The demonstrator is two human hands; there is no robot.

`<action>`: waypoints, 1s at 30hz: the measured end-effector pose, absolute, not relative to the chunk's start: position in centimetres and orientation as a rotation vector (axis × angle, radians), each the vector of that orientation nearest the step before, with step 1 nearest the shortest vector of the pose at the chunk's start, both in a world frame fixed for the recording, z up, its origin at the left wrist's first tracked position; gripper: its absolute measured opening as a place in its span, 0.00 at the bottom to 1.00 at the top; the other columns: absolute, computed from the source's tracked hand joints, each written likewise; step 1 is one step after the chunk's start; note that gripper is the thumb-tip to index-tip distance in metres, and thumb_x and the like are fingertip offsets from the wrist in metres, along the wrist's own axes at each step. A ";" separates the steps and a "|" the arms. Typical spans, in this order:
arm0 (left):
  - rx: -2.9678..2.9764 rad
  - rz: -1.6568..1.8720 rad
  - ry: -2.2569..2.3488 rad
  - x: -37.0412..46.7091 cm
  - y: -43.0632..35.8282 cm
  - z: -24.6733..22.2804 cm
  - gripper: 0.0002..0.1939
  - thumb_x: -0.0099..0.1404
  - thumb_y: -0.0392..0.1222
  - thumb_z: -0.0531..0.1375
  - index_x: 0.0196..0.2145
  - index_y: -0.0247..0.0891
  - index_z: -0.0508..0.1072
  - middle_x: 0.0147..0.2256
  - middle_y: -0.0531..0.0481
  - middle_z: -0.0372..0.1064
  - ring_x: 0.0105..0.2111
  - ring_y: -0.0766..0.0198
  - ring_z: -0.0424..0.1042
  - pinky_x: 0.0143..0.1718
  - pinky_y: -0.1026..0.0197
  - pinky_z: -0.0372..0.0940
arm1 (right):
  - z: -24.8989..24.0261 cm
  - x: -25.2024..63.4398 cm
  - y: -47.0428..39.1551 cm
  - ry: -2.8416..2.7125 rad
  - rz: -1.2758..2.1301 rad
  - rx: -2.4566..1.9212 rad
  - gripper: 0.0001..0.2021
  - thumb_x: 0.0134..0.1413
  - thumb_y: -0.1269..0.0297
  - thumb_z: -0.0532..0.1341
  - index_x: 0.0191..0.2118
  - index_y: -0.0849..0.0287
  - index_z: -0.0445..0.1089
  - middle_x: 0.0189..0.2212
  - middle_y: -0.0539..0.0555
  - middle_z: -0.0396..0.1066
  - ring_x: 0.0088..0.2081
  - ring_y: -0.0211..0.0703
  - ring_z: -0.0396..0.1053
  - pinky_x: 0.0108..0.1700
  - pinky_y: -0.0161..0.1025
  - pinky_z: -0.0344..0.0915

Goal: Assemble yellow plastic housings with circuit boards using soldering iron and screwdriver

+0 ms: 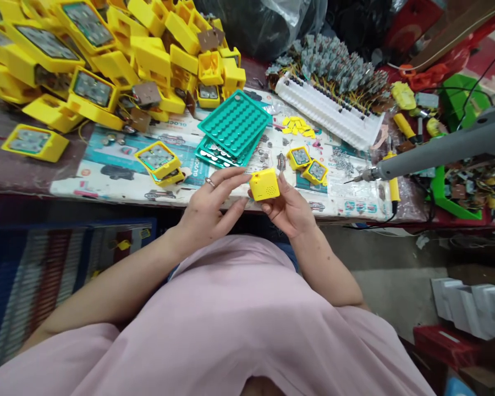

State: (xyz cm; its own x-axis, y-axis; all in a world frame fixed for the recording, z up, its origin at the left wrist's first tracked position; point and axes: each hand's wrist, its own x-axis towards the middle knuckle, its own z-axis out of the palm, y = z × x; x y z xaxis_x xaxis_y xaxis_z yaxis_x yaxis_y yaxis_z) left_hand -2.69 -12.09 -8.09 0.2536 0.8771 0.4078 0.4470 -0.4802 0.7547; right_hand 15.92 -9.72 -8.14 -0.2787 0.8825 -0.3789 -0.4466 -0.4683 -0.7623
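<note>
A small yellow plastic case [264, 185] with a round speaker grille of tiny holes is held over the table's front edge. My right hand [291, 212] grips it from the right between thumb and fingers. Stretched out with thumb apart, my left hand [214, 206] brings its fingertips to the case's left side; whether they press on it I cannot tell. Just beyond lie two yellow cases with circuit boards showing [300, 158]. To the left, two more cases [157, 158] rest one partly over the other. Small yellow plastic pieces [297, 127] lie farther back.
Green trays [236, 124], one holding coin cells, are stacked mid-table. A heap of yellow cases [148, 58] fills the back left. Wired parts stand along a white foam block [328, 107]. At right, an electric screwdriver [437, 154] juts in above a green bin [457, 206].
</note>
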 end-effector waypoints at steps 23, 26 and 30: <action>1.862 1.156 1.228 -2.3 -12.2 -8.4 0.15 0.63 0.45 0.63 0.47 0.41 0.74 0.51 0.42 0.75 0.53 0.54 0.73 0.56 0.54 0.63 | -8.6 15.0 -10.6 -0.674 1.926 -0.977 0.26 0.45 0.45 0.70 0.48 0.49 0.69 0.37 0.46 0.75 0.28 0.32 0.72 0.17 0.24 0.62; 2.034 1.091 1.228 -2.8 -11.8 -8.6 0.13 0.63 0.45 0.62 0.45 0.41 0.74 0.50 0.41 0.76 0.52 0.52 0.74 0.55 0.53 0.65 | -8.7 15.0 -10.7 -0.678 1.926 -1.006 0.25 0.49 0.44 0.68 0.50 0.50 0.68 0.35 0.46 0.74 0.26 0.31 0.70 0.16 0.23 0.59; 2.358 1.126 1.148 -3.8 -11.1 -9.0 0.11 0.64 0.44 0.63 0.44 0.40 0.74 0.46 0.42 0.77 0.47 0.53 0.77 0.50 0.54 0.69 | -8.5 14.8 -11.0 -0.635 1.946 -1.025 0.24 0.48 0.46 0.68 0.49 0.51 0.68 0.32 0.45 0.72 0.23 0.29 0.66 0.14 0.23 0.55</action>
State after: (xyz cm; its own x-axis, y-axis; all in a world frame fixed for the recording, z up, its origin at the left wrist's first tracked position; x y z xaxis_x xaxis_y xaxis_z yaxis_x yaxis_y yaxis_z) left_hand -3.82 -11.09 -8.96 0.3779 0.7627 0.5249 0.5394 -0.6421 0.5447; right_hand 14.79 -10.96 -8.53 -0.3260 0.8456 -0.4228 -0.4339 -0.5312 -0.7278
